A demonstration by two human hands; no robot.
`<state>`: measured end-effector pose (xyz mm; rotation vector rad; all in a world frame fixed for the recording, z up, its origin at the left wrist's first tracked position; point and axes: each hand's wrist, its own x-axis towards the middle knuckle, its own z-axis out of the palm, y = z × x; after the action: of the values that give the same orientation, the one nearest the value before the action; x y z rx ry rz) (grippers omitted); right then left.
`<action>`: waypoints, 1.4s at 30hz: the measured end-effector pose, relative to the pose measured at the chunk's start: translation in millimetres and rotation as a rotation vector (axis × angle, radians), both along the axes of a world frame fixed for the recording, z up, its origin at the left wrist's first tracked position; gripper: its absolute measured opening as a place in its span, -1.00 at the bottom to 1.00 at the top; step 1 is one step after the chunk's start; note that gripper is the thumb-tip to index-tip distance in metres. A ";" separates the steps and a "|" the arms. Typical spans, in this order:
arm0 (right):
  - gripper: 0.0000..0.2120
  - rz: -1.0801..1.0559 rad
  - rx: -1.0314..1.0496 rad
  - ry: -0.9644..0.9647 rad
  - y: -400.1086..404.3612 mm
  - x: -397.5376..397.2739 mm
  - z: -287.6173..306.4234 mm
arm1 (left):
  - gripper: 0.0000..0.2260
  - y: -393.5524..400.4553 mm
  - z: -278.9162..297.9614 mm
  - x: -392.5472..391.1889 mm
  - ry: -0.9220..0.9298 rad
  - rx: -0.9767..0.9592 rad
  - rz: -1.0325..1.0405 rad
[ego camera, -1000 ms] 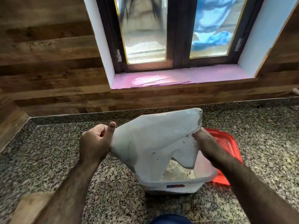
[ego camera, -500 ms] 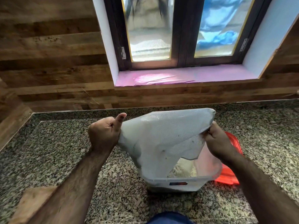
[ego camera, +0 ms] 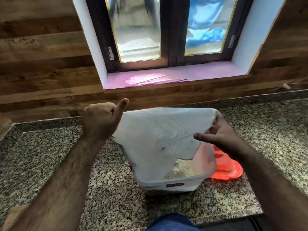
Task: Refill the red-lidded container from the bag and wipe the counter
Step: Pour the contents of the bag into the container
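The tub (ego camera: 175, 182) stands on the speckled desk (ego camera: 50, 147) and bears a small red-and-blue label (ego camera: 175, 185), too blurred to read. The white mesh bag (ego camera: 158, 135) hangs tipped over it, its mouth down inside the tub above pale grain (ego camera: 181, 169). The left hand (ego camera: 101, 120) is fisted on the bag's left edge, thumb up. The right hand (ego camera: 218, 134), clenched on the bag's right corner half a second ago, now has its fingers spread, only lightly touching that corner. The red lid (ego camera: 228, 169) lies just right of the tub, partly behind the right forearm. A window (ego camera: 168, 30) with a pink sill (ego camera: 166, 77) is behind.
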<state>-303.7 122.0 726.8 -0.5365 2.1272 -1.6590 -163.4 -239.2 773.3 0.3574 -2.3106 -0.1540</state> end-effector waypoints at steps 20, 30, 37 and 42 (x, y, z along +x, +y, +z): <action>-0.78 0.221 0.436 0.951 -113.9 21.1 64.6 | -0.41 -0.7 26.8 -4.6 0.091 -0.033 -0.226; -0.87 -0.031 0.125 1.038 -123.4 18.3 34.3 | 0.06 26.3 4.9 25.2 0.388 1.117 -0.432; -0.91 -0.104 0.097 1.002 -128.0 26.9 18.1 | 0.19 49.6 0.4 27.4 0.341 1.250 -0.420; -0.92 -0.184 0.149 1.049 -123.5 33.9 22.4 | 0.09 66.4 -11.4 31.8 0.230 1.190 -0.549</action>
<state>-269.8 -1.5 749.2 -1.4315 3.0418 -1.4158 -131.6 -172.8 761.8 0.2308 -1.7853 -1.7522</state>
